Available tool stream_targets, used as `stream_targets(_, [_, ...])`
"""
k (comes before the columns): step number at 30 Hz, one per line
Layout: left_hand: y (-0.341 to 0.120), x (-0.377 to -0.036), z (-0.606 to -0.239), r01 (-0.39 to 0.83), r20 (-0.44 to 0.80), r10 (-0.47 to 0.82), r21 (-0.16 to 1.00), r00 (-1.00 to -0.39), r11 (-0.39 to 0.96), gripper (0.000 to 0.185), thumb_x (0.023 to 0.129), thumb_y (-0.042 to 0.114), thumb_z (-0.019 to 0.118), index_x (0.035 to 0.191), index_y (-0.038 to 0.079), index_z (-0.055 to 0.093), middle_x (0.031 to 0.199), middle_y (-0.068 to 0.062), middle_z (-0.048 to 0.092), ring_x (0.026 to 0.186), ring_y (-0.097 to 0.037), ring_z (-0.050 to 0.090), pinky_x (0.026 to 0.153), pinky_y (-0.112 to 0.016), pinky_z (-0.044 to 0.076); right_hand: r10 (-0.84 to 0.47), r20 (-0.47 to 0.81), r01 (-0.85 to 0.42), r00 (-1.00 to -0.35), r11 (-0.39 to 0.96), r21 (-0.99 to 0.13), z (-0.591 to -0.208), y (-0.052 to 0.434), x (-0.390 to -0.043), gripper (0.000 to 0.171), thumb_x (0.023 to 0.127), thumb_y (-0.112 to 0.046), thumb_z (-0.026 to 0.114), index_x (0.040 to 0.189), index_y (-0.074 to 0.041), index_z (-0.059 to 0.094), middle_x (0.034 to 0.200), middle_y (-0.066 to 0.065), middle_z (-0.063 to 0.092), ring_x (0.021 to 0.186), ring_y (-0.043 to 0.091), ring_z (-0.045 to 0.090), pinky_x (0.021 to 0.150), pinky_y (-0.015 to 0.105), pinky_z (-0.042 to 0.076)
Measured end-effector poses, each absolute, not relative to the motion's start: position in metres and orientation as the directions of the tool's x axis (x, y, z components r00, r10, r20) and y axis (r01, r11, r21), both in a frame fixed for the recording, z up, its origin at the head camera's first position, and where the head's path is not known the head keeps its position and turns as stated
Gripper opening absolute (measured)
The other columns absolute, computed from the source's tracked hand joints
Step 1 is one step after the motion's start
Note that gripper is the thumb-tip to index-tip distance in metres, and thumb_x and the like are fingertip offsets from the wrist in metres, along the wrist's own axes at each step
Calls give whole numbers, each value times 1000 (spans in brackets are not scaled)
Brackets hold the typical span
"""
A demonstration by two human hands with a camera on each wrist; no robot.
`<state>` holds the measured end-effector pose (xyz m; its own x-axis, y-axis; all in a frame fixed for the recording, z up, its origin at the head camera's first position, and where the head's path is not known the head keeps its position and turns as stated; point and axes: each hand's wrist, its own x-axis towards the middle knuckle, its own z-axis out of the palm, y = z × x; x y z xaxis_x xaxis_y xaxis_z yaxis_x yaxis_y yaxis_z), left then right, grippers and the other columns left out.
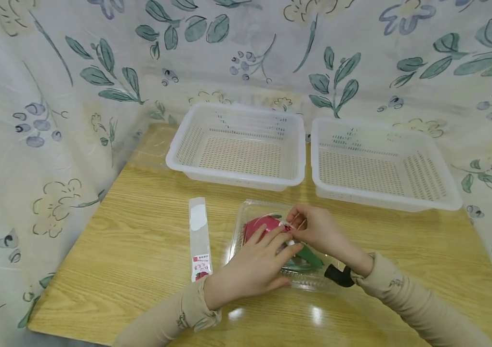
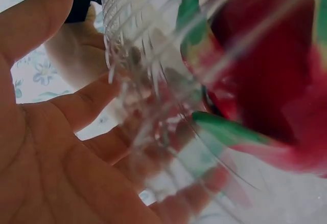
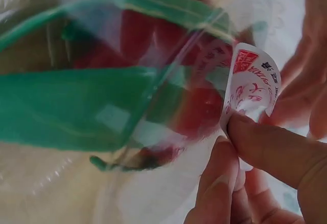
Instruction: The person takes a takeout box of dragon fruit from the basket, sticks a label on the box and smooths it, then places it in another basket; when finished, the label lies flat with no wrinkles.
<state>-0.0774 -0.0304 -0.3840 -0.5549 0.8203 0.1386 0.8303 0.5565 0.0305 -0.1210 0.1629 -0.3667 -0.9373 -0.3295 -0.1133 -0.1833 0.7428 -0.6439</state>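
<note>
Now right hand (image 1: 319,231) pinching sticker (image 3: 250,86), left hand (image 1: 250,267) steadying clear box (image 1: 246,217)

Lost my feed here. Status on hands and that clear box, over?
Left hand flat on clear box. Right hand pinching label sticker, corner lifted. Dragon fruit inside. Nothing blocking.

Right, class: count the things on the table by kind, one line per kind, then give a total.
White slotted baskets: 2
Clear plastic box holding a red and green fruit: 1
Peeled label strip lying on the table: 1
Label sticker pinched by the right hand: 1
Total: 5
</note>
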Motion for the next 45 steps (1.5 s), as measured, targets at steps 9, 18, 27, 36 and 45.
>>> stream_targets(9, [-31, -76, -386, 834, 236, 814, -25, -531, 551, 65, 80, 57, 71, 132, 23, 53, 131, -4, 54, 122, -21, 55, 102, -43, 47, -406, 204, -451, -891, 847, -281, -365, 149, -105, 39, 74, -5, 82, 106, -6, 60, 102, 14, 66, 66, 17, 62, 52, 26, 48])
stream_targets(18, [-28, -70, -390, 825, 167, 824, -83, -541, 559, 53, 81, 59, 67, 125, 30, 60, 133, -5, 53, 125, -27, 52, 104, -50, 45, -654, 292, -690, -697, 723, -27, -366, 154, -78, 47, 68, -6, 85, 109, -6, 62, 101, 7, 68, 94, 25, 65, 80, 38, 56])
stream_targets(27, [-27, -63, -398, 822, 111, 825, -85, -554, 563, 63, 83, 62, 62, 138, 33, 51, 148, -4, 45, 141, -33, 38, 112, -57, 34, -664, 275, -712, -696, 686, -146, -378, 169, -56, 58, 80, 3, 69, 135, -2, 51, 132, 12, 59, 121, 30, 57, 100, 49, 49])
stream_targets(36, [-36, -60, -413, 811, 165, 821, -140, -547, 568, 73, 83, 66, 59, 145, 31, 43, 155, 3, 39, 145, -25, 33, 118, -50, 29, -517, 227, -561, -825, 797, -224, -400, 181, -50, 52, 97, -25, 56, 144, -7, 45, 150, 12, 46, 136, 48, 35, 108, 61, 34])
stream_targets(45, [-45, -59, -416, 759, 212, 752, -66, -624, 648, 77, 85, 62, 59, 147, 20, 41, 153, 3, 42, 146, -19, 31, 118, -49, 29, -424, 168, -455, -890, 855, -250, -412, 182, -51, 62, 100, -48, 42, 152, -16, 32, 156, 10, 35, 143, 46, 27, 113, 63, 27])
